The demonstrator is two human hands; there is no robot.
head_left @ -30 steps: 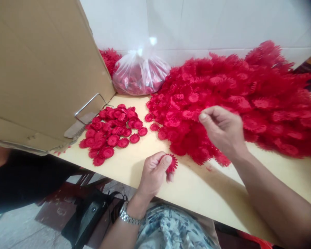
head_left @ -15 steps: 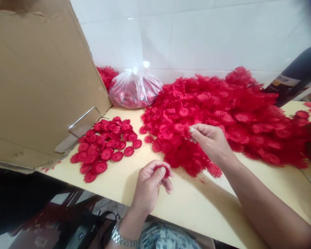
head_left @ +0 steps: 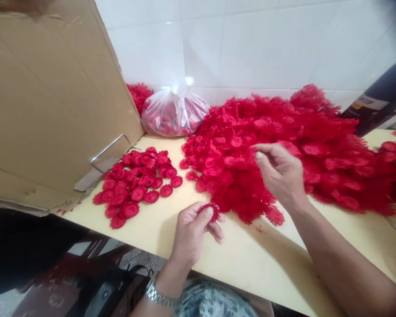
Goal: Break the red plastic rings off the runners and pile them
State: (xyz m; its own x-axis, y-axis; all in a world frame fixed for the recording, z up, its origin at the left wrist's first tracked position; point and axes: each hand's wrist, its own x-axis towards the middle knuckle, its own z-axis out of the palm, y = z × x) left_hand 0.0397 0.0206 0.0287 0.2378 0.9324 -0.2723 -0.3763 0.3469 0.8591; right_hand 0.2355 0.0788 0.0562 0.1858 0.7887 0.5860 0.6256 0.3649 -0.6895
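In my left hand (head_left: 194,231), a small red round piece with a toothed, petal-like edge (head_left: 214,212) is pinched between thumb and fingers, just above the table. My right hand (head_left: 280,169) is over a big heap of similar red toothed pieces (head_left: 244,149). Its thumb and index finger are pressed together at the tips. Red behind those tips blends with the heap, so what they hold is hard to tell. Left of my left hand, a smaller pile of red toothed discs (head_left: 138,193) lies on the pale yellow table (head_left: 171,215).
A large cardboard box (head_left: 53,105) stands at the left, with a bent metal wire (head_left: 108,149) by its lower edge. A tied clear plastic bag (head_left: 174,114) of red pieces rests against the white tiled wall (head_left: 251,48). A dark bottle-like object (head_left: 379,97) leans at the right.
My right hand has moved slightly up and to the right over the heap. My left hand still holds its red piece, now turned a little. The view has shifted slightly.
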